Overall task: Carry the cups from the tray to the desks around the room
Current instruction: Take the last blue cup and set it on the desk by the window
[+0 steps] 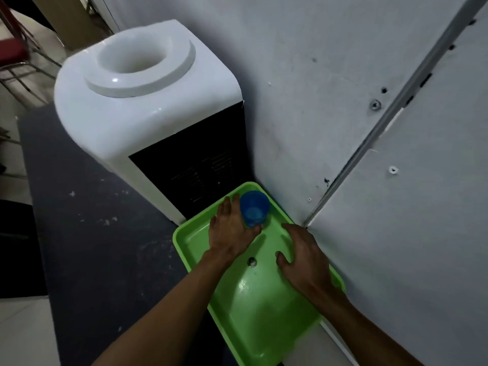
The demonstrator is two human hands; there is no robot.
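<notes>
One blue cup [254, 208] stands upright in the far corner of the green tray [264, 313], with what looks like water in it. My left hand [231, 228] lies against the cup's left side. Its fingers stretch straight past the cup and its thumb curves round the cup's near side, so the hand is not closed on it. My right hand [303, 257] rests flat on the right part of the tray, fingers spread, holding nothing.
The tray sits on a dark tabletop [100, 233], pushed into a corner of white wall panels [396, 207]. A white water dispenser [148, 107] stands just behind the tray. A small round grey spot [252, 261] lies mid-tray. A red chair [15, 54] stands far left.
</notes>
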